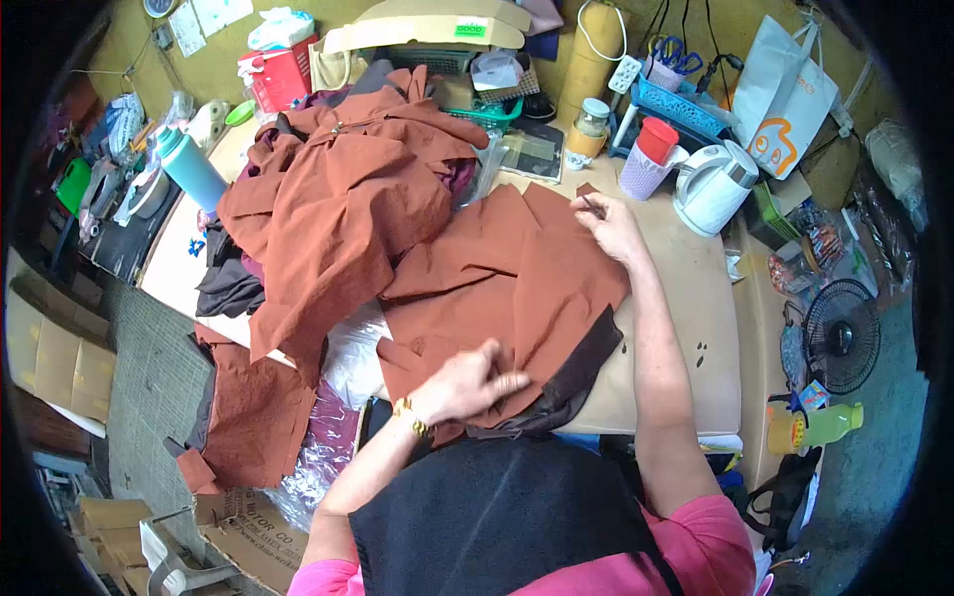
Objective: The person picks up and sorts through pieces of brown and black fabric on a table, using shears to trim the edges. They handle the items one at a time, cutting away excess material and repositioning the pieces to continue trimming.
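Rust-brown cloth (497, 268) lies spread and creased over the table in front of me, with a dark lining (581, 368) showing along its lower right edge. My left hand (475, 382) rests on the near part of this cloth, fingers apart. At the cloth's far right corner is my right hand (608, 226), its fingers pinched together around a small dark item too small to name. A large heap of the same brown cloth (348, 189) sits to the left, and another brown piece (253, 412) hangs off the table's left side.
At the back right stand a white kettle (715, 187), a lilac cup (648, 171) and a jar (593, 117). A blue bottle (187, 169) is at the left. Beyond the table (696, 328) on the right are a black fan (843, 335) and a green bottle (833, 424).
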A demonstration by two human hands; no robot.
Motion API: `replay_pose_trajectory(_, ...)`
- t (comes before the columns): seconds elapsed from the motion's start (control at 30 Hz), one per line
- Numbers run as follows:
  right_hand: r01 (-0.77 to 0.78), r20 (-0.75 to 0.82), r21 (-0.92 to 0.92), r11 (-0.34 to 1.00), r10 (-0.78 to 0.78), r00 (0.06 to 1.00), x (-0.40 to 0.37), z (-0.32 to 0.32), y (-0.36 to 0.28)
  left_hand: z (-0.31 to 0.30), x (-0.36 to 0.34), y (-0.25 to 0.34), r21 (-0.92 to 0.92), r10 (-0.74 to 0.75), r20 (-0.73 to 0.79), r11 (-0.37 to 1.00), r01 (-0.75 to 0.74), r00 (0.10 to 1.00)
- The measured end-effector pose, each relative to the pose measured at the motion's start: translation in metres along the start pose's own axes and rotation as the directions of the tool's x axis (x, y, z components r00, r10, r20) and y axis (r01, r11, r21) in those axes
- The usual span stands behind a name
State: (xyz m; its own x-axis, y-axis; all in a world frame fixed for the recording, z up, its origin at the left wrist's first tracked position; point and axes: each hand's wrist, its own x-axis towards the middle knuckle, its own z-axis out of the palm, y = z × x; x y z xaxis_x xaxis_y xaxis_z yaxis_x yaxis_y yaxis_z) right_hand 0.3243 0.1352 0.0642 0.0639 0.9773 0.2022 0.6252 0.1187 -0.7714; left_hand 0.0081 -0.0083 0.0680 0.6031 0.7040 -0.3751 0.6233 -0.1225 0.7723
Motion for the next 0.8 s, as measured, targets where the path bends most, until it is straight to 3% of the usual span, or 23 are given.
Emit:
replay_pose_trajectory(0.03,-0.001,-0.004,0.001,1.0,0.001,1.0,0.006,0.004,0.008,0.007,0.019,-0.021,-0.129,0.129,-0.151,0.98,-0.149,0.98)
replay_pose_trajectory(0.1,-0.084,-0.02,-0.055,0.995,0.083,0.996,0.015,0.013,0.025,0.016,0.059,-0.038,-0.349,0.216,-0.282,0.884,-0.31,0.935)
replay_pose_trajectory(0.13,-0.043,-0.085,-0.153,0.987,0.031,0.996,0.017,0.023,0.043,0.02,0.075,-0.037,-0.346,0.22,-0.281,0.884,-0.313,0.934)
replay_pose_trajectory(0.2,-0.156,0.039,-0.201,0.967,0.167,0.985,0.016,0.03,0.052,0.028,0.096,-0.03,-0.438,0.268,-0.436,0.771,-0.462,0.859)
replay_pose_trajectory(0.23,-0.209,0.106,-0.258,0.943,0.243,0.964,0.012,0.031,0.045,0.022,0.09,-0.02,-0.433,0.274,-0.436,0.771,-0.467,0.857)
replay_pose_trajectory(0.27,-0.21,0.027,-0.228,0.951,0.222,0.975,0.009,0.031,0.04,0.017,0.081,-0.01,-0.73,0.284,-0.335,0.525,-0.438,0.899)
replay_pose_trajectory(0.3,-0.21,0.021,-0.23,0.95,0.221,0.975,0.007,0.028,0.045,0.014,0.075,-0.004,-0.926,0.328,-0.233,0.214,-0.312,0.915)
replay_pose_trajectory(0.33,-0.183,-0.187,0.026,0.983,0.184,0.965,0.007,0.026,0.056,0.012,0.065,-0.02,-0.913,0.292,-0.329,0.144,-0.381,0.898)
replay_pose_trajectory(0.37,-0.091,-0.386,0.267,0.959,0.193,0.902,0.007,0.023,0.064,-0.001,0.048,-0.023,-0.894,0.309,-0.356,0.163,-0.418,0.882)
replay_pose_trajectory(0.43,-0.117,-0.39,0.292,0.949,0.23,0.892,0.004,0.016,0.059,-0.014,0.043,-0.029,-0.96,0.436,-0.276,-0.072,-0.272,0.857)
replay_pose_trajectory(0.5,-0.102,-0.192,0.302,0.948,0.166,0.967,0.008,0.009,0.04,-0.022,0.042,-0.032,-0.966,0.463,-0.217,-0.23,-0.12,0.859)
replay_pose_trajectory(0.53,-0.123,-0.118,0.323,0.938,0.169,0.979,0.015,0.01,0.034,-0.02,0.043,-0.05,-0.95,0.271,-0.228,-0.272,-0.153,0.935)
replay_pose_trajectory(0.57,-0.123,-0.119,0.326,0.937,0.169,0.978,0.02,0.012,0.028,-0.017,0.051,-0.064,-0.951,0.27,-0.227,-0.269,-0.153,0.936)
replay_pose_trajectory(0.63,-0.134,0.045,0.194,0.972,0.127,0.991,0.028,0.012,0.005,-0.022,0.052,-0.048,-0.938,0.336,-0.268,0.124,-0.325,0.903)
replay_pose_trajectory(0.67,-0.093,0.063,0.177,0.98,0.083,0.995,0.036,0.018,0.008,-0.021,0.051,-0.051,-0.938,0.335,-0.267,0.124,-0.324,0.903)
replay_pose_trajectory(0.73,-0.071,0.07,0.136,0.988,0.062,0.996,0.054,0.028,0.007,-0.022,0.053,-0.058,-0.645,0.276,-0.277,0.656,-0.391,0.92)
replay_pose_trajectory(0.77,-0.048,0.079,0.093,0.994,0.041,0.996,0.065,0.035,0.005,-0.019,0.057,-0.064,-0.642,0.279,-0.282,0.656,-0.397,0.918)
replay_pose_trajectory(0.8,-0.073,0.105,0.154,0.985,0.057,0.993,0.079,0.049,0.011,-0.015,0.063,-0.073,-0.902,0.14,-0.218,0.349,-0.254,0.966)
